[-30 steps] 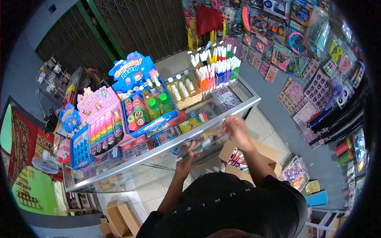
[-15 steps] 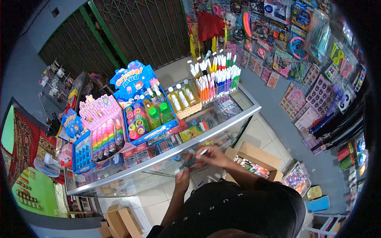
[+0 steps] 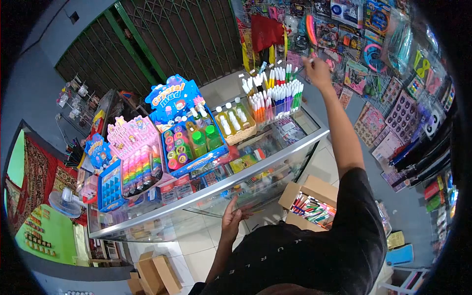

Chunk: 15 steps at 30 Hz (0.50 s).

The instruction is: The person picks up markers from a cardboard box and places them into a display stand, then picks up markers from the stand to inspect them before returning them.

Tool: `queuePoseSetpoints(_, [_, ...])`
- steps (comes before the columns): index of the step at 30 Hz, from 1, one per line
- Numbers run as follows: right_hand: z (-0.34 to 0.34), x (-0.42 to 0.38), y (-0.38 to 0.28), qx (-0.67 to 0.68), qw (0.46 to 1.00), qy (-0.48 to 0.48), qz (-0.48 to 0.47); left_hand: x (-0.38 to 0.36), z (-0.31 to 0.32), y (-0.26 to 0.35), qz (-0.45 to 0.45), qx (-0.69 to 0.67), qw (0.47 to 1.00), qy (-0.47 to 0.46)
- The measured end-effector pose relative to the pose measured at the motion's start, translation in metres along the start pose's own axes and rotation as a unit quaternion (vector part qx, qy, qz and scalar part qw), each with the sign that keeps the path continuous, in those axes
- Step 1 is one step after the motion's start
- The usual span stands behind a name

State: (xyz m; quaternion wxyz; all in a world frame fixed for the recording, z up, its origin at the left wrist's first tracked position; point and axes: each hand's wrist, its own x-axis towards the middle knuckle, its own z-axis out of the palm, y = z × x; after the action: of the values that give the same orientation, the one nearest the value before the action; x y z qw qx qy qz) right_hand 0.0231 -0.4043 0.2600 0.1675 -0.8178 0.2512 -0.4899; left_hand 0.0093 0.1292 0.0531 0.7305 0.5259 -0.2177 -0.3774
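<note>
My right hand (image 3: 318, 73) is stretched out to the far right end of the counter, its fingers pinched on a marker pen of which only a small part shows. Just left of it stands a clear holder packed with white-capped marker pens (image 3: 285, 96), grouped by colour in orange, purple, blue, green, red and yellow. My left hand (image 3: 233, 219) hovers in front of the glass counter, fingers apart, with nothing in it. Below and to the right, an open cardboard box (image 3: 318, 189) holds many loose marker pens (image 3: 312, 210).
On the glass counter (image 3: 206, 189) stand a basket of bottles (image 3: 236, 120), a blue Crystal Mud display box (image 3: 174, 98) and a pink display box (image 3: 130, 137). Packaged toys (image 3: 356, 76) hang on the right wall. Another open carton (image 3: 156, 275) lies on the floor at lower left.
My right hand has moved from beside the left hand up and away to the marker holder. My left hand has let go of the green marker pen, and its fingers have opened.
</note>
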Motion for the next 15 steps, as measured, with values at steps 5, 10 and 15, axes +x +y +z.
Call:
queuePoseSetpoints(5, [0.047,0.028,0.042,-0.059,0.992,-0.083,-0.069,-0.005,-0.006,-0.003,0.011,-0.001,1.0,0.006])
queuePoseSetpoints(10, [0.048,0.039,0.028,-0.016,0.977,-0.209,0.047,-0.009,-0.01,-0.003,0.005,0.002,1.0,0.021])
queuePoseSetpoints(15, [0.057,0.038,0.032,0.311,0.924,-0.177,0.135,-0.011,-0.012,-0.001,0.0,0.003,1.0,0.022])
